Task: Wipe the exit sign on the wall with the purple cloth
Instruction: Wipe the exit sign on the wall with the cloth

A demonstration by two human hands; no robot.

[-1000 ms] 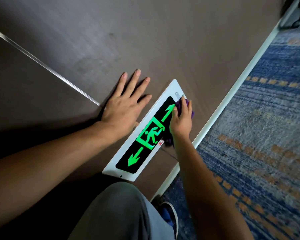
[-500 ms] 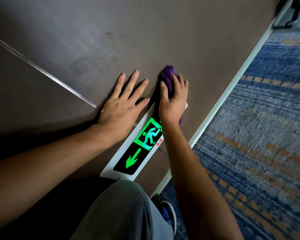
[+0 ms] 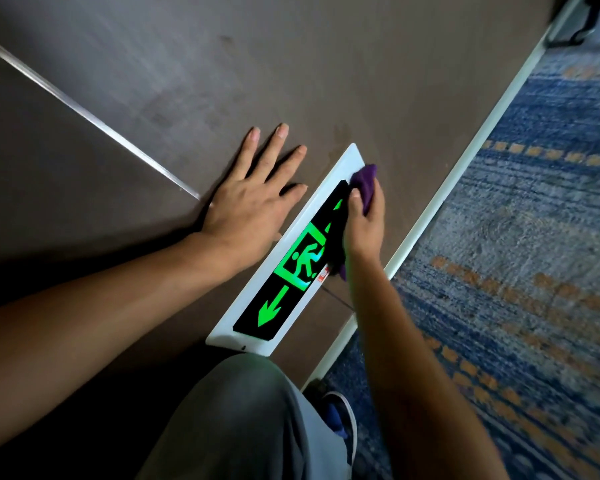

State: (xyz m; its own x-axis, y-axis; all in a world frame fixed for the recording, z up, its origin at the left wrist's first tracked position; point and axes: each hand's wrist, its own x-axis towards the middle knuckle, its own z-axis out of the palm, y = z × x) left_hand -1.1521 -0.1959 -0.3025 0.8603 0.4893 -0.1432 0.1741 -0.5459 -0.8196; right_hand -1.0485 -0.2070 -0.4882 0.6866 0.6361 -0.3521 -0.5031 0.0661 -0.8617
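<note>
The exit sign [image 3: 284, 292] is a long white-framed panel low on the brown wall, with a glowing green running figure and arrows on black. My right hand [image 3: 364, 223] is closed on the purple cloth [image 3: 366, 183] and presses it onto the sign's far end, covering most of the upper arrow. A tail of the cloth hangs out below my wrist. My left hand [image 3: 253, 202] lies flat on the wall beside the sign, fingers spread, holding nothing.
A thin metal strip [image 3: 84, 112] runs across the brown wall panels. A white baseboard [image 3: 440, 199] separates the wall from the blue and orange patterned carpet [image 3: 520, 258]. My grey-trousered knee [image 3: 250, 417] and a shoe [image 3: 340, 417] are below the sign.
My right hand with the cloth swept up past the sign's far end onto the wall, then came back down onto the sign's far end. The left hand stayed planted.
</note>
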